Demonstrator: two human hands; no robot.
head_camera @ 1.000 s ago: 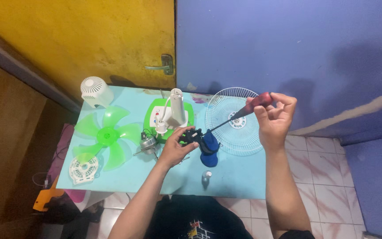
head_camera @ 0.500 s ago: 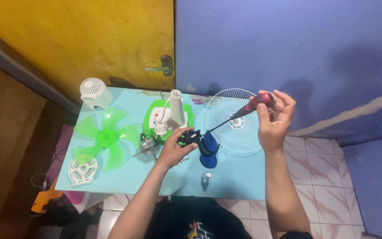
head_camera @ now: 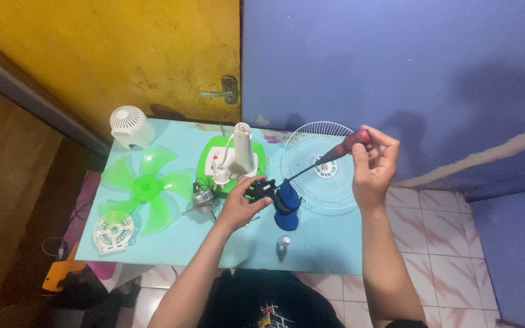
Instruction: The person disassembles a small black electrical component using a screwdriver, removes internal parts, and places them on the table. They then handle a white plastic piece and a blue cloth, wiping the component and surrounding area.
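Note:
My right hand grips the red handle of a long screwdriver, whose thin shaft slants down-left to a small black part. My left hand holds that black part from below, just above the light blue table. A dark blue cloth or cap lies right beside the black part. A small metal fan motor sits just left of my left hand.
A green fan blade, a white round grille piece, a white motor cover, a green-and-white fan base with stand and a white wire guard lie on the table. A small bottle stands near its front edge.
My right hand has turned slightly on the screwdriver handle, fingers shifting around it. My left hand and the black part stay in place.

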